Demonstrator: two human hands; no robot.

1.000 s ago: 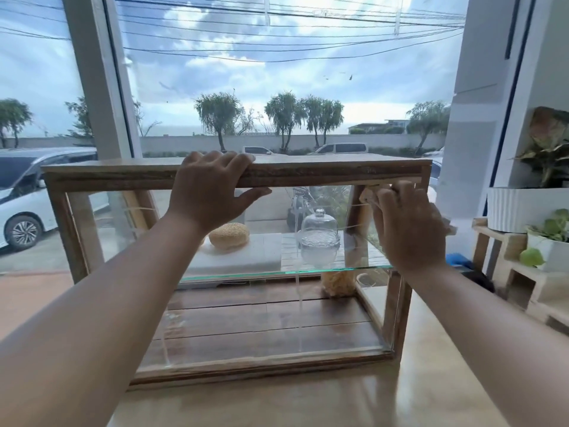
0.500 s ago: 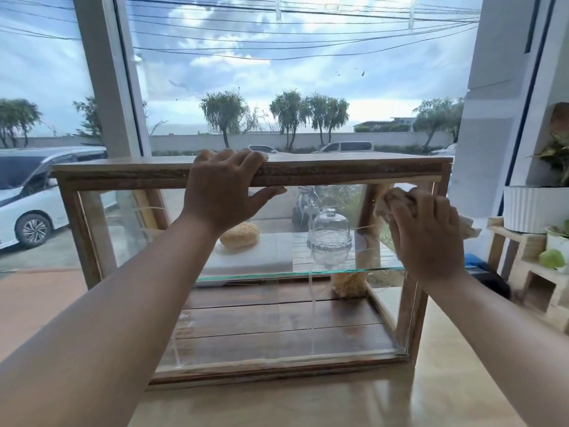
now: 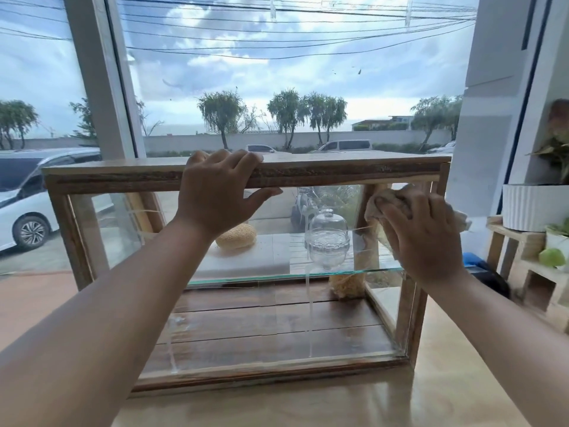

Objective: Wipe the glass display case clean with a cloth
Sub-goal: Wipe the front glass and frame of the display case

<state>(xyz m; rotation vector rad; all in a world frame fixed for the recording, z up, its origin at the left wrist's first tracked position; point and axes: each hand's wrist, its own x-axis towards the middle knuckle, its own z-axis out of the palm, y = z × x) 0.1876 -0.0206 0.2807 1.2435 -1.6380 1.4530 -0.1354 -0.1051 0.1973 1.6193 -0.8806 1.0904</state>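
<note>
A wood-framed glass display case (image 3: 107, 180) stands on the counter in front of a window. Its front glass pane (image 3: 246, 328) shows wet streaks running down. My left hand (image 3: 218, 192) grips the case's wooden top edge, fingers over the top and thumb under it. My right hand (image 3: 421, 232) presses a beige cloth (image 3: 381, 200) flat against the upper right part of the front glass. Inside, on a glass shelf, sit a sesame bun (image 3: 236, 236) and a small glass dome (image 3: 328, 238).
The light counter top (image 3: 446, 392) runs under the case. To the right stand a wooden rack (image 3: 517, 245), a white ribbed planter (image 3: 535, 206) and a green fruit (image 3: 551, 257). A white window post (image 3: 101, 81) rises behind the case.
My right hand with the cloth has slid down the glass from the top right corner. The view has shifted left and nearer. My left hand stays on the top edge.
</note>
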